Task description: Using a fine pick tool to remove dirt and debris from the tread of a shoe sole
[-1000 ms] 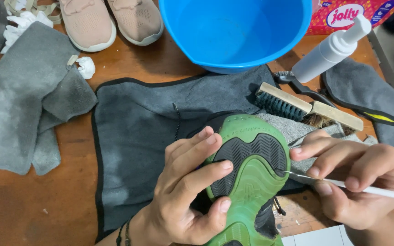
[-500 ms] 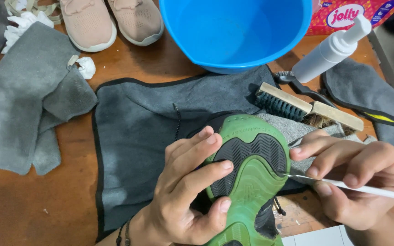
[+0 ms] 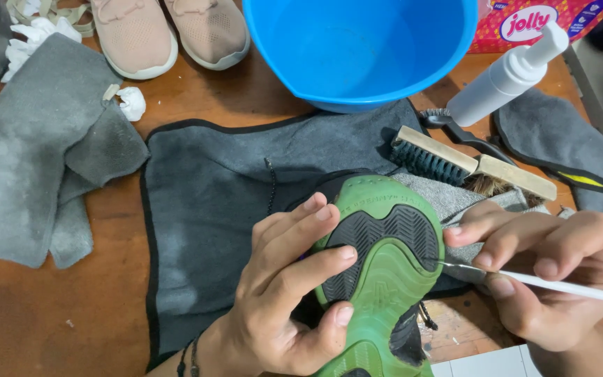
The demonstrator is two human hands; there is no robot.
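Showing green/black sole (image 3: 384, 262) up, w/ pick (image 3: 511, 276) touching edge.

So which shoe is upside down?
The shoe with the green sole, held in the left hand: its sole faces up. The two beige sneakers at the table's far edge stand upright.

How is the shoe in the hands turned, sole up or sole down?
Sole up. The shoe shows its green and black tread to the camera, held by the left hand while the right hand holds a thin tool.

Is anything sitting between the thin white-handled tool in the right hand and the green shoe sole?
Nothing visible does. The tool's tip already meets the green sole, held by the left hand.
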